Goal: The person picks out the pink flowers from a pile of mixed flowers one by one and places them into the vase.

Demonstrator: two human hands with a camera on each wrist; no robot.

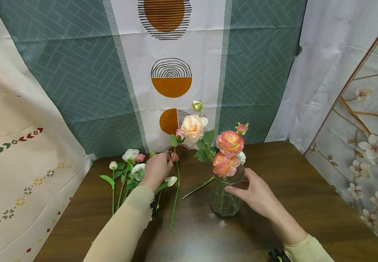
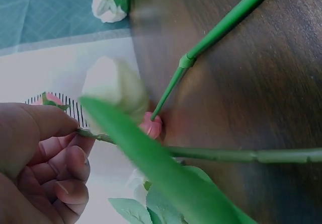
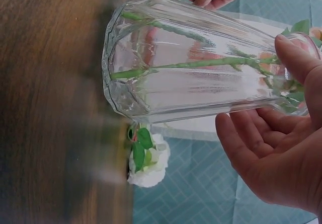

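My left hand [image 1: 157,168] pinches a green flower stem [image 2: 216,154] between thumb and finger. A pink bud [image 1: 180,134] shows just above that hand. Close by are a pink tulip [image 2: 151,126] and a white tulip [image 1: 170,181] with a long leaf. At the neck of a clear glass vase [image 3: 176,83], my right hand [image 1: 258,193] holds on, thumb in front and fingers at the far side. Coral flowers [image 1: 230,143] fill the vase mouth, their stems visible through the glass. A peach rose [image 1: 193,126] leans left above it; its lower stem is hidden.
White flowers [image 1: 130,155] and other stems lie at the left of the wooden table [image 1: 274,174]. Behind the vase rests a white flower [image 3: 149,161]. A loose-looking stem [image 1: 199,187] lies left of the vase. Patterned cloth [image 1: 258,72] hangs at the back.
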